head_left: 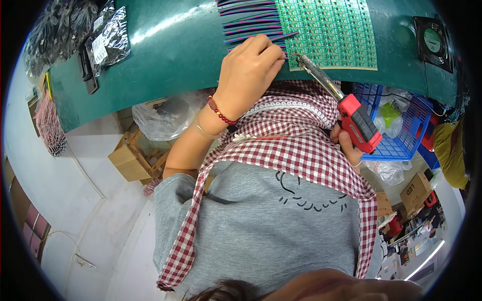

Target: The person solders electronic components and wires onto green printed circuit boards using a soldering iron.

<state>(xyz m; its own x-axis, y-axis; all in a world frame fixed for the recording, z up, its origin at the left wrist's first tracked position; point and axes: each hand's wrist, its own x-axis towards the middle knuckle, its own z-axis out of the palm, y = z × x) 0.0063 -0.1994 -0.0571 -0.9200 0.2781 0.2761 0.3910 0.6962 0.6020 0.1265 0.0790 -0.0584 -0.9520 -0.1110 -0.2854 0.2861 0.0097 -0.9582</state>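
Observation:
My left hand (pixel 251 72), with a beaded bracelet on its wrist, is closed in a pinch at the left edge of a green circuit board panel (pixel 331 35). A thin dark wire (pixel 287 36) pokes out past its knuckles over the panel; the fingertips are partly hidden. Many dark wires (pixel 248 20) with pink edges lie in rows along the panel's left side. My right hand (pixel 346 144) grips a red and black soldering gun (pixel 359 123). Its metal tip (pixel 299 57) points up-left to the panel's lower left corner, close to my left fingers.
A black fan (pixel 434 41) stands at the right of the green table (pixel 170 55). Black plastic bags (pixel 113 37) and a black-handled tool (pixel 86 67) lie at the left. Pink wires (pixel 49 118) hang off the left edge. Below are a blue basket (pixel 396 143) and a cardboard box (pixel 133 158).

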